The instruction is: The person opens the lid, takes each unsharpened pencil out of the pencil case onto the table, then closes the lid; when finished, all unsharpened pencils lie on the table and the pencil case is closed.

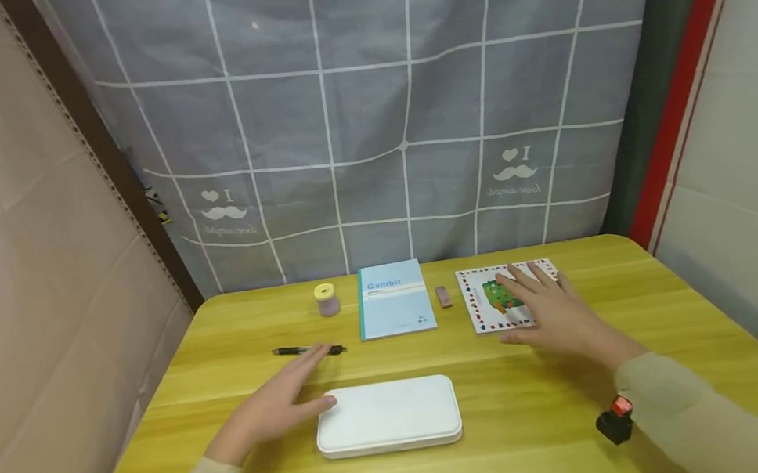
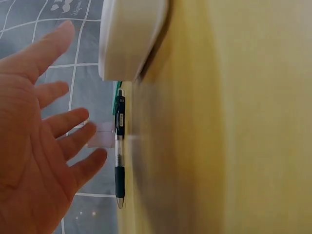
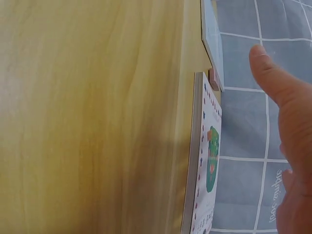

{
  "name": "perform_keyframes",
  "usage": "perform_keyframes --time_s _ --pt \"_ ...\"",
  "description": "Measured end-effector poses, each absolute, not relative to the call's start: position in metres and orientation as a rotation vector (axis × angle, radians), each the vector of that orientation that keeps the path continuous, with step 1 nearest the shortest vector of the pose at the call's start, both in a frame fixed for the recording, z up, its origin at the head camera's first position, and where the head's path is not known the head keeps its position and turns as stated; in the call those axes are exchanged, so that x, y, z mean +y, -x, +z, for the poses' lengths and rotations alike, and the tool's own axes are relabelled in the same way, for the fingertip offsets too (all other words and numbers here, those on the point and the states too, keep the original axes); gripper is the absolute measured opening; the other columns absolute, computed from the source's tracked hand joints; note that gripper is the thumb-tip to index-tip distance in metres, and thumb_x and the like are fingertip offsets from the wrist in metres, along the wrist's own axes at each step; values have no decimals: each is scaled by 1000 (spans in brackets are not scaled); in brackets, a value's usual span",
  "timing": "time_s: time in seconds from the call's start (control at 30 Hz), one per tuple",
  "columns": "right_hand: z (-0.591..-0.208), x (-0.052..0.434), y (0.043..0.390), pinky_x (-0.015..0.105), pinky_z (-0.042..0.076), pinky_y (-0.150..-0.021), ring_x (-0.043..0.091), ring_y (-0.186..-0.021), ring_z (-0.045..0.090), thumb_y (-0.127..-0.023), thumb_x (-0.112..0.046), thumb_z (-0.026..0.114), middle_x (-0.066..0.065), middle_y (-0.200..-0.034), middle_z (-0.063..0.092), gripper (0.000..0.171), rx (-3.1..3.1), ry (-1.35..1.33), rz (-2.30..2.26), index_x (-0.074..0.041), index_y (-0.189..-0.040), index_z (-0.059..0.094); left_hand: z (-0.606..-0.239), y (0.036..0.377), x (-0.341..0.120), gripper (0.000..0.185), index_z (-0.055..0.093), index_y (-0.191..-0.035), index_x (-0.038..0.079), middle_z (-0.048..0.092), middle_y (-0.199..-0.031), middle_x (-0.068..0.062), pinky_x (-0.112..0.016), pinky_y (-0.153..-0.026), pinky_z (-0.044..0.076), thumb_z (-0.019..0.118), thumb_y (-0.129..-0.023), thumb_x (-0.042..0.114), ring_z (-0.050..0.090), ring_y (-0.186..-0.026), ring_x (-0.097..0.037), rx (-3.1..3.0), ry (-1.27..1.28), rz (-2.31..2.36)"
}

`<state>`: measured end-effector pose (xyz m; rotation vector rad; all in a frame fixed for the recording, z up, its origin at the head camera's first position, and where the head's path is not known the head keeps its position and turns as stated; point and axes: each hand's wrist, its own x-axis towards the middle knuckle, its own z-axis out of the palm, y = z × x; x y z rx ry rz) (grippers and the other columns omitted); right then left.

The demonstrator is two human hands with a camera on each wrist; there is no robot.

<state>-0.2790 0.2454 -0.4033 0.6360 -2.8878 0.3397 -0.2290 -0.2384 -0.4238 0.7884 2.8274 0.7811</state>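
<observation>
Left hand point(image 1: 279, 406), fingers spread and holding nothing, floats by the white case point(image 1: 388, 416), just short of the black pen point(image 1: 308, 349). Right hand point(image 1: 555, 313), fingers loosely apart, hovers over the cactus notebook point(image 1: 493, 297). A careless sweep could probably roll that pen away. The blue notebook point(image 1: 394, 298) reads "Gambit".

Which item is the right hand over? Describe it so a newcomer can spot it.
On the yellow table, look at the back row along the grey curtain. The right hand hovers over the rightmost item there, a white card with a dotted border and a green picture; its neighbour is a plain blue book.
</observation>
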Motion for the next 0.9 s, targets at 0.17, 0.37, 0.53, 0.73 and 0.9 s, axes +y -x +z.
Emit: perform_keyframes --time_s 0.17,0.37,0.53,0.73,0.9 --pt "-412 232 280 77 8 -116 50 -155 12 -87 -59 78 16 -170 24 97 -2848 -745 384 -17 -165 35 -429 210 -239 81 29 -167 20 26 -171 -9 -62 -119 27 64 -101 52 25 -155 -35 2721 -858 835" --pt "-418 212 265 70 23 -117 48 -152 27 -88 -48 82 18 -168 30 94 -2808 -938 531 -16 -164 37 -429 202 -222 89 40 -162 20 31 -168 -16 -62 -112 38 77 -89 54 36 -150 -41 2694 -988 755" --pt "-426 194 244 64 34 -114 44 -147 38 -86 -54 81 19 -164 37 94 -2835 -1119 687 -15 -161 41 -431 205 -211 80 49 -157 29 40 -162 -13 -53 -110 44 85 -87 42 45 -143 -37 2672 -1040 678" --pt "-438 168 229 59 40 -113 35 -145 44 -84 -71 73 11 -161 43 90 -2838 -1254 646 -24 -157 48 -433 207 -209 77 55 -151 37 42 -159 -11 -50 -107 47 89 -83 31 48 -138 -32 2682 -960 644" --pt "-443 153 225 53 44 -110 27 -137 52 -86 -69 73 4 -152 54 79 -2813 -1304 608 -26 -150 56 -435 204 -213 79 54 -152 41 43 -156 -14 -52 -104 49 89 -82 32 50 -133 -31 2728 -915 609"
